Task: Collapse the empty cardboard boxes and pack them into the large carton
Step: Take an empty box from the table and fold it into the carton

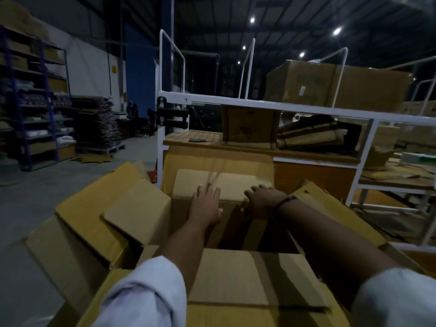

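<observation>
A large open carton stands in front of me with its flaps spread outward. A flattened cardboard box stands upright inside it against the far wall. My left hand lies flat on the top edge of that flattened box, fingers spread. My right hand, a dark band on its wrist, curls over the same edge a little to the right. Both arms reach down into the carton. The carton's near flap lies below my forearms.
More loose cardboard boxes and flaps lie to the left of the carton. A white metal workbench with boxes on it stands just behind. Blue shelving and stacked flat cardboard are at the far left across a bare concrete floor.
</observation>
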